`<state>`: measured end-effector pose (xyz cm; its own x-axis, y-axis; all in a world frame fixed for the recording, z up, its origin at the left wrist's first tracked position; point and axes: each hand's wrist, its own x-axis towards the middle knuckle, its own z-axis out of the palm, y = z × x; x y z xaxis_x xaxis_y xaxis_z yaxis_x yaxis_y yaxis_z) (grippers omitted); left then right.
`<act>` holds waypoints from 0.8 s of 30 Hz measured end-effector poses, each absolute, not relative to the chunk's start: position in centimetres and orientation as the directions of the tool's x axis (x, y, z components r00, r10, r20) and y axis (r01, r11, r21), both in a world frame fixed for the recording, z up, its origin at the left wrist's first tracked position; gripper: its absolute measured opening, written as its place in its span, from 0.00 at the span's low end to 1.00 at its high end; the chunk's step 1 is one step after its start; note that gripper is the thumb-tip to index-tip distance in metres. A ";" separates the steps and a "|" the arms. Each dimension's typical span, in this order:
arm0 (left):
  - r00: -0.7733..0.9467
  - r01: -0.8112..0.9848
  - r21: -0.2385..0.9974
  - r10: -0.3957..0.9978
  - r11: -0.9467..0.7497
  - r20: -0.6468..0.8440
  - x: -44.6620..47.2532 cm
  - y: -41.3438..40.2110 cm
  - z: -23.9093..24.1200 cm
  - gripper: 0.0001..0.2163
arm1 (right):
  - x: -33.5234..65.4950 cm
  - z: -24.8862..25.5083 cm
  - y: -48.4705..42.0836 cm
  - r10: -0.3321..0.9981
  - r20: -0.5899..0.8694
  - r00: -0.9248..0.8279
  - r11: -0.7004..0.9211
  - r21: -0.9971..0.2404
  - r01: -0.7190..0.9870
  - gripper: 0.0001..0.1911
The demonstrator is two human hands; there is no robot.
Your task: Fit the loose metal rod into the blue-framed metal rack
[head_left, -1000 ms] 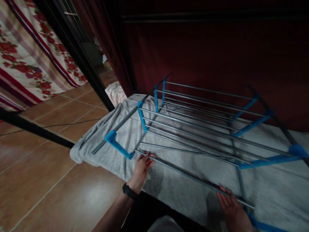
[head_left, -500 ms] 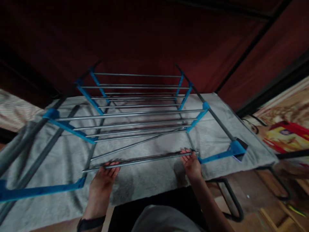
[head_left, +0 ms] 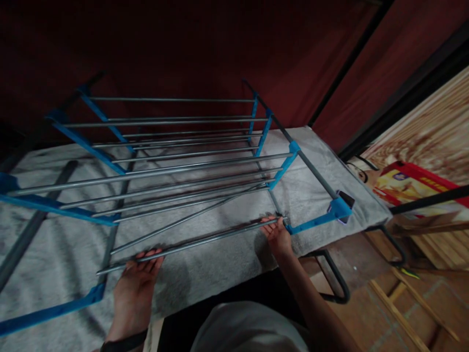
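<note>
A drying rack (head_left: 176, 161) of grey metal rods and blue plastic brackets lies on a grey towel (head_left: 220, 264). Both my hands hold the nearest loose grey rod (head_left: 205, 238). My left hand (head_left: 136, 288) is under the rod's left part, fingers curled up around it. Fingers of my right hand (head_left: 277, 235) are closed on the rod's right end, right beside a blue bracket (head_left: 315, 220). The rod's left end sits just above another blue bracket (head_left: 54, 309) at the lower left.
Dark red fabric walls with black poles (head_left: 351, 58) stand behind the rack. At the right are a red and yellow box (head_left: 414, 186), a black curved metal foot (head_left: 339, 283) and wooden slats (head_left: 403, 313) on the brown tile floor.
My view has swung from the rack's left end to its right end. Both hands have kept hold of the rod, and its right end has come up to the blue bracket.
</note>
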<state>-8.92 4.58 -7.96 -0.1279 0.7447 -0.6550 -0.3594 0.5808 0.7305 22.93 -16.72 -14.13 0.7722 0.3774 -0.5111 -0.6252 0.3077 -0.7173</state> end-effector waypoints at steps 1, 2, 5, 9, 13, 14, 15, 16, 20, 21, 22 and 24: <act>-0.127 -0.359 0.737 0.753 0.572 -0.646 -8.9 4.6 -8.1 0.14 | 22.9 -14.1 -16.8 0.378 -0.511 0.772 0.308 -0.717 -0.625 0.21; -0.128 -0.359 0.744 0.760 0.563 -0.637 -8.9 4.6 -8.2 0.14 | 22.9 -14.0 -16.8 0.377 -0.511 0.772 0.308 -0.717 -0.625 0.21; -0.145 -0.363 0.741 0.752 0.564 -0.643 -8.9 4.8 -8.5 0.13 | 23.0 -13.9 -16.9 0.366 -0.519 0.773 0.305 -0.718 -0.626 0.21; -0.136 -0.376 0.718 0.732 0.585 -0.668 -8.7 5.1 -8.5 0.16 | 22.9 -13.6 -16.6 0.362 -0.539 0.761 0.281 -0.715 -0.640 0.17; -0.062 -0.383 0.680 0.717 0.626 -0.695 -7.6 4.6 -7.9 0.17 | 21.5 -13.2 -15.6 0.492 -0.468 0.735 0.269 -0.721 -0.639 0.13; -0.048 -0.386 0.676 0.718 0.628 -0.694 -7.3 4.4 -7.8 0.16 | 21.0 -13.1 -15.3 0.517 -0.453 0.726 0.269 -0.719 -0.641 0.13; -0.044 -0.390 0.674 0.719 0.627 -0.694 -7.0 4.1 -7.7 0.16 | 20.5 -12.9 -15.0 0.535 -0.444 0.719 0.268 -0.718 -0.643 0.13; -0.040 -0.395 0.673 0.720 0.626 -0.693 -6.7 3.9 -7.7 0.16 | 20.1 -12.8 -14.7 0.549 -0.439 0.711 0.265 -0.715 -0.646 0.12; -0.032 -0.405 0.670 0.723 0.622 -0.690 -6.6 3.4 -8.0 0.15 | 19.6 -12.1 -14.0 0.569 -0.440 0.695 0.244 -0.717 -0.653 0.14; -0.035 -0.408 0.670 0.723 0.619 -0.690 -6.8 3.3 -8.2 0.14 | 19.6 -12.0 -13.9 0.571 -0.440 0.694 0.241 -0.718 -0.653 0.15; -0.044 -0.414 0.674 0.727 0.611 -0.686 -6.9 3.3 -8.3 0.13 | 19.7 -11.9 -13.8 0.569 -0.440 0.695 0.241 -0.719 -0.652 0.16; -0.063 -0.423 0.683 0.732 0.596 -0.678 -7.2 3.3 -8.4 0.12 | 19.9 -11.7 -13.7 0.557 -0.439 0.705 0.245 -0.724 -0.645 0.20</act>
